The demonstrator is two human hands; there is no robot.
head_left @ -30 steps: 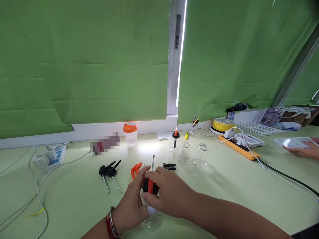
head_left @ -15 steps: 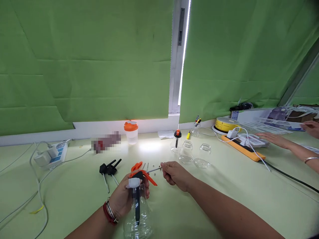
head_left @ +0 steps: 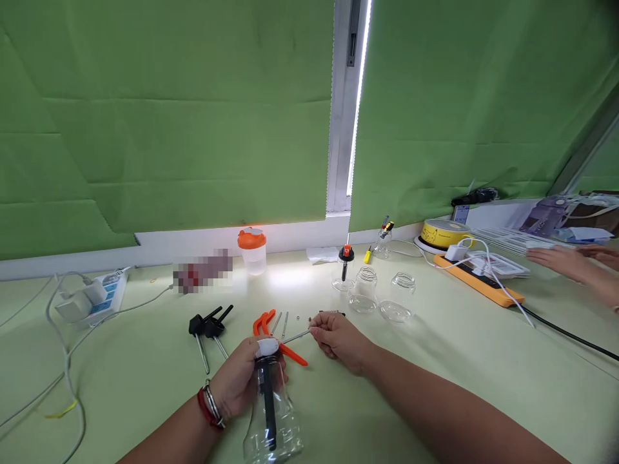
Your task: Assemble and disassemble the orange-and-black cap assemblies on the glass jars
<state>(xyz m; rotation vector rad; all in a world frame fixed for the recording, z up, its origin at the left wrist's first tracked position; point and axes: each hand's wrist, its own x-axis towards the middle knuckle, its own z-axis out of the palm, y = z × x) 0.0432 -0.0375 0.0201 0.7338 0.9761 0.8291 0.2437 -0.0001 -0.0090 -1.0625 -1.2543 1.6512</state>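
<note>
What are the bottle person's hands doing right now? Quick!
Left hand: closed, holding the clear bottle near its neck.
Right hand: closed, pinching at the thin metal rod's end.

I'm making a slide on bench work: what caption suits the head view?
Left hand holding a clear bottle with orange trigger, right hand pinching the metal rod near its tip.

An orange power strip (head_left: 474, 283) lies near a round yellow case (head_left: 442, 236).

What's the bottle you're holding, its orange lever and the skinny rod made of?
Bottle: glossy clear plastic or glass; the black tube shows through. Orange lever: probably smooth plastic, evenly bright. Skinny rod: likely polished metal, since it's silvery.
</note>
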